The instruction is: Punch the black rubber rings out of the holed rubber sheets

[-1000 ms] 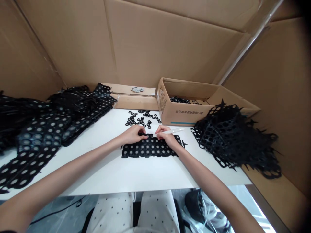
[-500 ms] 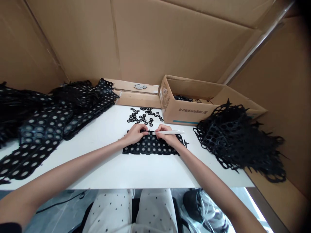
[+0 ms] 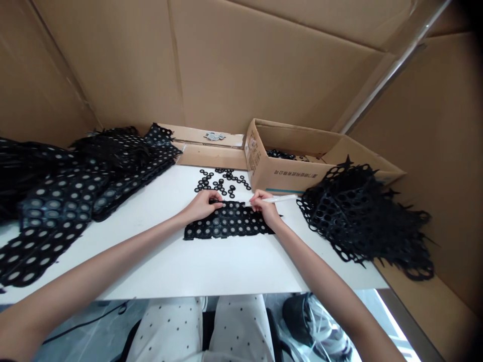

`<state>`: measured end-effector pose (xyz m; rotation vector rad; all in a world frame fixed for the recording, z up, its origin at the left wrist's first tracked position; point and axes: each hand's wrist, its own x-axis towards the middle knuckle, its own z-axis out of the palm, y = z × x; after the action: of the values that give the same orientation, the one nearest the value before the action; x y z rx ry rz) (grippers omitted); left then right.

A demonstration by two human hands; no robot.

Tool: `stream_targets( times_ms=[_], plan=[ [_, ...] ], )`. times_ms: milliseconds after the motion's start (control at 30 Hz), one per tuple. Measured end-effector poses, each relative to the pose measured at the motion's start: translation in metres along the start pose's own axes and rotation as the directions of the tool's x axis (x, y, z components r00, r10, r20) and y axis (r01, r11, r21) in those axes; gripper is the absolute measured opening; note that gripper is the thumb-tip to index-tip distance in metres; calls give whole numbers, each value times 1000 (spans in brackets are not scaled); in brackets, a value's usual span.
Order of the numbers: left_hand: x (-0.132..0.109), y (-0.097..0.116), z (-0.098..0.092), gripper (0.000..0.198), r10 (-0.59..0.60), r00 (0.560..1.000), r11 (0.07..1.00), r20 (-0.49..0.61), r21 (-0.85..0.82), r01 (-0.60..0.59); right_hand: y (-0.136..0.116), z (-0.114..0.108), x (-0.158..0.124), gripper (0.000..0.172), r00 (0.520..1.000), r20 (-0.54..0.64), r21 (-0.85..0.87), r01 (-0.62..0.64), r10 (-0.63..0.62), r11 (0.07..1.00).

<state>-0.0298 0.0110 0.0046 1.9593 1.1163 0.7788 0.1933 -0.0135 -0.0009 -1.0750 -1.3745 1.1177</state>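
Note:
A black rubbery sheet with rows of pale round spots lies flat on the white table. At its far edge, my left hand is closed in a pinch, thumb and index finger on the edge. My right hand grips a white pen-like tool, its tip pointing left near the sheet's far edge. A small gap separates the two hands. Just beyond them, small black rings are scattered, some joined in short clusters.
Spotted black sheets are heaped at the left. An open cardboard box with black pieces inside stands at the back right. Beside it is a pile of holed black scrap. Small grey pieces lie on a cardboard ledge. Cardboard walls enclose the table.
My right hand has moved right with the white tool, widening the gap between my hands. My left hand stays at the far edge. The whole view has shifted slightly.

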Motion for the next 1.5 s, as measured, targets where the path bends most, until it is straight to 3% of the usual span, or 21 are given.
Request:
stream_targets(
  times_ms=[167,567,933,1100,1300,1400,1500],
  plan=[
    [-2,8,-7,20,55,995,994,88,87,-63,-6,5,-2,9,992,122,-63,-8,15,998],
    [4,9,11,15,26,1000,997,14,74,-27,-7,7,-3,12,975,213,-120,91,-63,989],
    [-6,15,19,10,111,992,987,-65,125,-102,-5,8,-4,14,948,304,-277,188,-100,942],
    [-6,16,18,9,93,991,993,-95,85,-85,-6,10,-4,14,964,249,-203,143,-90,969],
    [-5,12,10,10,65,997,991,-30,117,-61,-2,1,1,10,1000,8,-13,18,-18,1000],
    [-5,17,8,17,88,995,979,38,184,-93,-1,0,3,9,997,82,-14,1,1,1000],
    [-4,22,13,17,84,996,974,37,210,-90,-2,1,2,9,991,131,-3,12,-12,1000]
  ],
)
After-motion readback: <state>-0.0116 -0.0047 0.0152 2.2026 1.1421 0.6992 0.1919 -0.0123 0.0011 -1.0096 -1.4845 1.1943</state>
